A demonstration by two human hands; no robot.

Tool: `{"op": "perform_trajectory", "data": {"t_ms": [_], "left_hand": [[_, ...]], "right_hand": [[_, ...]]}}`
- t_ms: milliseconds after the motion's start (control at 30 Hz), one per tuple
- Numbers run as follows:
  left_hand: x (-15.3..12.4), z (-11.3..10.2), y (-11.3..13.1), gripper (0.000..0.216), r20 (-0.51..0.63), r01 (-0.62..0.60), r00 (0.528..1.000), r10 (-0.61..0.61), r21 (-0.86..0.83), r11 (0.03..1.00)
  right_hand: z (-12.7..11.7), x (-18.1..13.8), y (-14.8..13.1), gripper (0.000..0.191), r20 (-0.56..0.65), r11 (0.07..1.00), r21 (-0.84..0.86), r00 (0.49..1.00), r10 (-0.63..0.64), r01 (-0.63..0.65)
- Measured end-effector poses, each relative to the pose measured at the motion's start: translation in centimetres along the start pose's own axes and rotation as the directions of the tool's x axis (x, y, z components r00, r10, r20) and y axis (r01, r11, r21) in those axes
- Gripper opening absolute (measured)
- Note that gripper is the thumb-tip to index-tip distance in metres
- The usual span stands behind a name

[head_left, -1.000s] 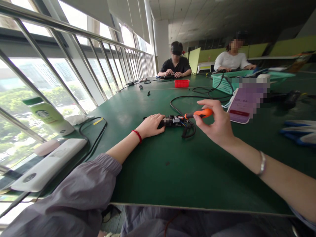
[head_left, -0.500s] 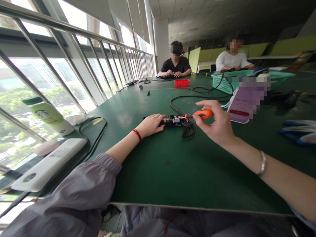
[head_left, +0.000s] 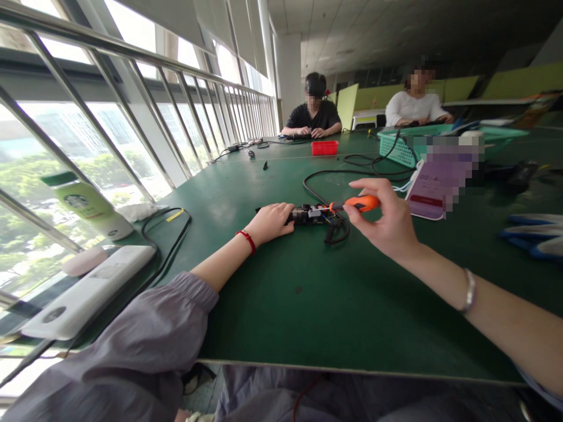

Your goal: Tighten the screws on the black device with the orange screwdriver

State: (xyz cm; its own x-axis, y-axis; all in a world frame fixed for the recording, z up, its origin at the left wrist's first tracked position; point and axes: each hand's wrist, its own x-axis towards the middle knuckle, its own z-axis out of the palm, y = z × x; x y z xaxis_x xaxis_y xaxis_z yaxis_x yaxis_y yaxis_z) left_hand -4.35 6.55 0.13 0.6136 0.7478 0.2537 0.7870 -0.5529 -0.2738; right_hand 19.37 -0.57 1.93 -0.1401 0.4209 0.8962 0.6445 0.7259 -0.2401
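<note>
At a green counter (head_left: 352,316) beside a railed window, a person works on a small black device (head_left: 301,215) with a screwdriver (head_left: 363,203). The device lies on its side near the middle of the counter, a grey part and thin wires facing up, a placement that seems chosen to leave its workings within the tool's reach.

The left hand (head_left: 270,224) lies over the device's left end, fingers curled down around it, apparently to brace it against turning while leaving the right end uncovered. The right hand (head_left: 389,220) holds the orange-and-black handle between thumb and fingers, a light grip that would suit small twists. The shaft runs low and leftward over the grey part; whether its tip sits in a screw is too small to tell.

A black cable (head_left: 314,180) loops behind the device, out of the hands' way. To the right, a phone (head_left: 433,190) stands propped near a green basket (head_left: 398,152), tilted so that its screen likely faces the worker. Blue-and-white gloves (head_left: 532,234) lie at far right, off the bare hands, perhaps because fine work favours bare fingertips. Across the counter, a co-worker in black (head_left: 312,116) sits behind a red box (head_left: 324,148).
</note>
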Motion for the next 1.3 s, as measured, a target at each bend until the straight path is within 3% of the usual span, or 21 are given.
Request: {"op": "perform_trajectory", "data": {"t_ms": [167,400,567,767,933,1100,1300], "left_hand": [[-0.15,0.52,-0.23,0.040,-0.048,-0.019,0.999,0.017,-0.048,0.999],[-0.17,0.79,-0.32,0.039,-0.079,-0.024,0.997,0.017,-0.089,0.996],[-0.16,0.89,-0.37,0.040,-0.082,-0.023,0.997,0.014,-0.101,0.995],[-0.19,0.91,-0.31,0.040,-0.106,-0.028,0.994,0.014,-0.129,0.991],[-0.17,0.91,-0.20,0.040,-0.112,-0.025,0.994,0.009,-0.142,0.990],[-0.11,0.97,-0.23,0.040,-0.109,-0.028,0.994,0.012,-0.149,0.988],[-0.11,0.89,-0.19,0.041,-0.099,-0.024,0.995,0.010,-0.147,0.989]], "right_hand": [[-0.09,-0.02,-0.18,0.021,0.033,0.999,-0.029,0.999,0.031,-0.030],[0.00,0.03,-0.13,0.039,-0.032,0.998,0.000,0.998,-0.056,0.056],[-0.09,0.00,-0.18,0.020,0.048,0.999,-0.036,0.999,0.018,-0.017],[-0.15,0.05,0.09,0.036,-0.040,0.998,-0.019,0.998,-0.053,0.052],[-0.11,-0.06,0.05,0.020,0.012,0.998,-0.058,1.000,-0.017,0.018],[0.04,-0.06,0.08,0.039,-0.048,0.998,-0.017,0.997,-0.066,0.065],[0.04,-0.15,0.02,0.029,-0.050,0.997,-0.064,0.997,0.051,-0.054]]}}
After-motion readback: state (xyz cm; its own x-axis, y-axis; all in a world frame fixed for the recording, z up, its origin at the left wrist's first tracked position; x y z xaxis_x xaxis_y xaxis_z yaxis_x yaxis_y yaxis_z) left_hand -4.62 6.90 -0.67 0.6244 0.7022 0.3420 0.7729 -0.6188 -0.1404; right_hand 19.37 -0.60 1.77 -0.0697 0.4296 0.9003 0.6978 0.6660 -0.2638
